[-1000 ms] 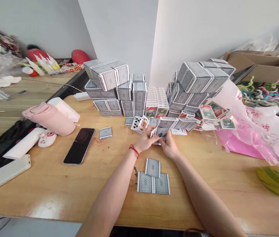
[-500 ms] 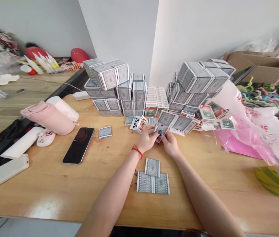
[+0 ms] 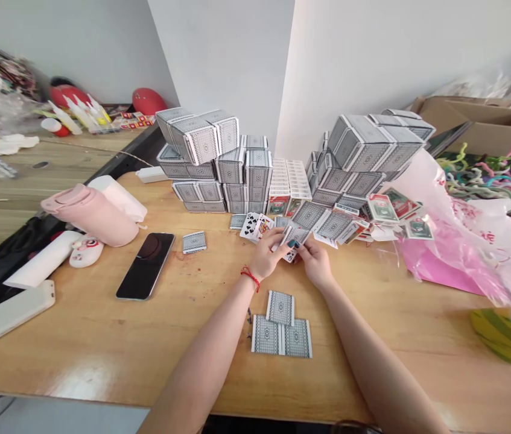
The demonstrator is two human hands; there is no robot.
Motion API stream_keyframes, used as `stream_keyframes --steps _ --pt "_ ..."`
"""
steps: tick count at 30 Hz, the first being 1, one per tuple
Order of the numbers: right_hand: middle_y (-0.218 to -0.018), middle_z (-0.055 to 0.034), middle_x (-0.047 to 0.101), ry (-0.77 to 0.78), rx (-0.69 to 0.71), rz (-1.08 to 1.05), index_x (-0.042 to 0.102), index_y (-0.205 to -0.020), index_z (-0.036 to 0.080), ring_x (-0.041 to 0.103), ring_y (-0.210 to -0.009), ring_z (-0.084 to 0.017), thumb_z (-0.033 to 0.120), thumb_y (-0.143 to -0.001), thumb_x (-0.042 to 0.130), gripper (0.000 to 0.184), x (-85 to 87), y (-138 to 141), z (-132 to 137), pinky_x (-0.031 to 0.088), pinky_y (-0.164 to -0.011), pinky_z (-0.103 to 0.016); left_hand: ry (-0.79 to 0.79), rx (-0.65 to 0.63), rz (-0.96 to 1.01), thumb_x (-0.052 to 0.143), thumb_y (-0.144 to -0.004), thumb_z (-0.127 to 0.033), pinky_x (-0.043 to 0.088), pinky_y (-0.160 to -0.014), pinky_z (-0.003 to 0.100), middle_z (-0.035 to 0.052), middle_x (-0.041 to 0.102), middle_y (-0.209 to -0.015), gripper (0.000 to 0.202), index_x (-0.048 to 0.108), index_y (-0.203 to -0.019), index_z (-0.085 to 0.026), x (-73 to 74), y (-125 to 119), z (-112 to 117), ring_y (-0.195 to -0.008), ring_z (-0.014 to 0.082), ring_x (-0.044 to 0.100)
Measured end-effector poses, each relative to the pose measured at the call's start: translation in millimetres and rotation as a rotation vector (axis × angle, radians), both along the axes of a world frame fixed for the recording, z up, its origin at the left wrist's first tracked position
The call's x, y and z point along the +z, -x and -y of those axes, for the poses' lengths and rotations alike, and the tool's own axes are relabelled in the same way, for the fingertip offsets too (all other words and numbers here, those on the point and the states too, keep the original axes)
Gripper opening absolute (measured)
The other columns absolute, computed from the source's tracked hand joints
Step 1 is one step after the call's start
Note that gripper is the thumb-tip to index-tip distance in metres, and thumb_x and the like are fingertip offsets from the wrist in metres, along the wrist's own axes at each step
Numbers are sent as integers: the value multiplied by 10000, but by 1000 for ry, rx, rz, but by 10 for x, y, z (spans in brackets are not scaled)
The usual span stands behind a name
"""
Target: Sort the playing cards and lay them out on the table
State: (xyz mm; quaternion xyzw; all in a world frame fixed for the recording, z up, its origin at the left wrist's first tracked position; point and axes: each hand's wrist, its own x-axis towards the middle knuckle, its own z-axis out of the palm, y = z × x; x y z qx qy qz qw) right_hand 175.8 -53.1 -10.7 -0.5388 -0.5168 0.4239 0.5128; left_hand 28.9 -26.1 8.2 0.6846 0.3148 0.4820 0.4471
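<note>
My left hand [image 3: 268, 253], with a red cord at the wrist, is closed on a playing card [image 3: 295, 237] whose grey patterned back faces up. My right hand [image 3: 314, 260] pinches the same card at its right side. Part of a face-up card [image 3: 290, 256] shows just below it, between the hands. Left of the fingers lie a ten of spades [image 3: 249, 225] and a picture card [image 3: 264, 225]. Nearer to me, between my forearms, three patterned pieces made of cards [image 3: 281, 307] lie on the table, one overlapping the other two.
Folded-card blocks are stacked at the back left [image 3: 205, 144] and back right [image 3: 364, 144], with card boxes [image 3: 277, 205] between. A phone [image 3: 146, 265], pink bottle [image 3: 92, 214] and small card piece [image 3: 195, 242] are to the left. Tape [image 3: 508, 334] and plastic bags [image 3: 445, 253] are at right.
The card in my hands has tilted slightly, and more of the face-up card beneath it shows. The whole view has shifted a little; the things on the table stay put.
</note>
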Motion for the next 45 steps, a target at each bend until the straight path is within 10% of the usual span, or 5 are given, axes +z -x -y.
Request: stream_keyframes --steps 10,16,22,32,45 --pt "-823 -46 669 31 41 -135 641 -880 165 600 -804 -231 480 -696 614 366 -1 -12 -23 471 -724 -341 217 100 276 610 -734 -342 443 -859 350 82 657 -968 205 681 -793 -159 -57 -20 -76 -942 202 587" --pt "-826 -42 678 83 89 -234 640 -864 169 615 -795 -227 477 -671 644 364 -27 -47 -25 475 -720 -342 482 -50 490 718 -636 -255 456 -756 283 44 674 -899 486 568 -1097 -224 -85 -8 -131 -866 161 609" --pt "-770 -42 675 144 167 -233 637 -848 164 619 -743 -225 486 -654 653 376 -16 -70 -13 481 -687 -355 715 -191 348 755 -567 -319 409 -618 244 62 684 -821 353 698 -878 -162 -115 77 -169 -696 128 578" --pt "-788 -40 661 102 161 -140 625 -838 159 598 -712 -199 496 -683 621 371 -45 -53 -10 471 -665 -328 534 -3 154 715 -574 -421 332 -488 211 27 653 -685 365 707 -802 -135 -89 40 -169 -509 68 453" --pt "-745 -18 645 138 223 -179 596 -810 171 580 -667 -171 495 -673 627 353 -59 -44 -35 455 -646 -298 361 105 188 645 -672 -393 484 -709 307 68 689 -884 313 699 -890 -174 -57 20 -126 -805 189 618"
